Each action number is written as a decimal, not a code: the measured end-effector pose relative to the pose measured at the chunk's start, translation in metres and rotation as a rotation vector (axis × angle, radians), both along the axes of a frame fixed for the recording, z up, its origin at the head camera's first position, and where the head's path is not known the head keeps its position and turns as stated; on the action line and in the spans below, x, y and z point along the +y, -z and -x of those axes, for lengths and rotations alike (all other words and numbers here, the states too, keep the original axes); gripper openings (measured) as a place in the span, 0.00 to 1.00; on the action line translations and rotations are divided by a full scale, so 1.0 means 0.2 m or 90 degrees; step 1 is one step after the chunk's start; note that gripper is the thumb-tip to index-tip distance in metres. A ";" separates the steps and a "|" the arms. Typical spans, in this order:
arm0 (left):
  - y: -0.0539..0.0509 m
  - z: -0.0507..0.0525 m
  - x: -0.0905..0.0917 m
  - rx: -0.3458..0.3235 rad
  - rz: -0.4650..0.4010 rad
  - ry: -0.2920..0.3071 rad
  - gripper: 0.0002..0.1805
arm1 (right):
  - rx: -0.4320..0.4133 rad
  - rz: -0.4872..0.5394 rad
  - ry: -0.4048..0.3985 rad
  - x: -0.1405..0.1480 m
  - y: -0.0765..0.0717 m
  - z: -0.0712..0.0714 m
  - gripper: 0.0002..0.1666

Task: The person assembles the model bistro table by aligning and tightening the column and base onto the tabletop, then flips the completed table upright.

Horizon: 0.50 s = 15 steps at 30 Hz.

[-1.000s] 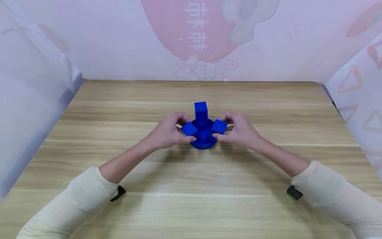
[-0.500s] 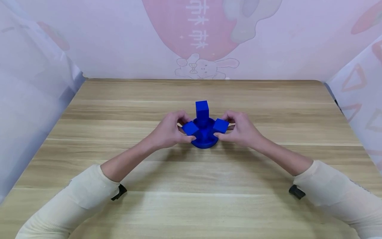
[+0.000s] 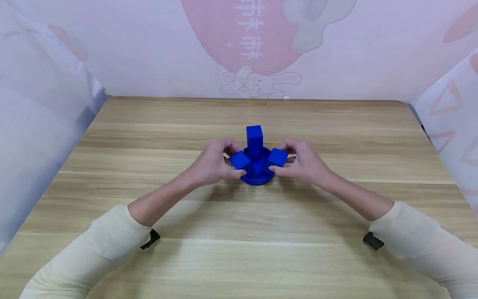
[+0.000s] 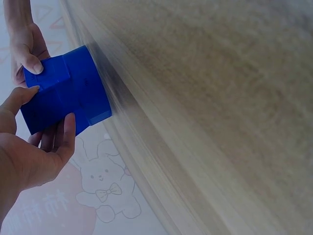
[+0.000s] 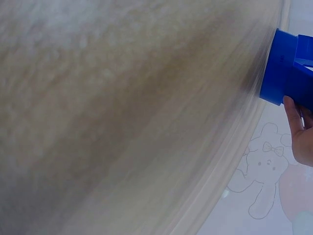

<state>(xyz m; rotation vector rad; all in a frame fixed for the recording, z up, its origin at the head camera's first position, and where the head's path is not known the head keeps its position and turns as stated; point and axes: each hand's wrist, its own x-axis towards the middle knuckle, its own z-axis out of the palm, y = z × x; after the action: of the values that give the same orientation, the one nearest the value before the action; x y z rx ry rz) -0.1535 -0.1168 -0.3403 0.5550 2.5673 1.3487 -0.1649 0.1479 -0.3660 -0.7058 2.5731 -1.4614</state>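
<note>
A blue round-based piece (image 3: pixel 257 180) stands on the wooden table in the head view, with three square-topped blocks rising from its base. My left hand (image 3: pixel 214 164) grips the left block (image 3: pixel 239 160) between thumb and fingers. On the other side, the right block (image 3: pixel 278 157) is pinched by my right hand (image 3: pixel 301 162). Untouched by either hand, the rear block (image 3: pixel 254 137) stands taller in view. The left wrist view shows both hands about the blue piece (image 4: pixel 73 90). In the right wrist view the piece is cut off at the edge, above my right hand (image 5: pixel 304 139).
The wood-grain table (image 3: pixel 246 249) spreads around the piece. A pale printed sheet (image 3: pixel 149 50) with a rabbit drawing rises behind it, and similar sheets flank both sides. Dark wrist devices (image 3: pixel 150 239) show below the cream sleeves (image 3: pixel 101 245).
The head view has shifted slightly, so everything appears a little further right. Both hands keep their hold on the side blocks, and the blue piece looks unmoved on the table.
</note>
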 end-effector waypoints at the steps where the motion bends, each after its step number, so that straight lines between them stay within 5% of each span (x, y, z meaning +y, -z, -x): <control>1: 0.00 0.00 0.00 0.001 0.002 0.000 0.21 | 0.000 -0.001 0.001 0.00 0.00 0.00 0.18; 15: 0.00 0.01 -0.01 -0.003 -0.012 0.012 0.21 | 0.003 -0.006 -0.002 0.00 0.00 0.00 0.18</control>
<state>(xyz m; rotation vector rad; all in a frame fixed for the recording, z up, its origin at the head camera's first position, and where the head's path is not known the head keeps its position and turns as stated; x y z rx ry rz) -0.1552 -0.1181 -0.3402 0.5777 2.5420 1.3685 -0.1657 0.1483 -0.3668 -0.7131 2.5794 -1.4484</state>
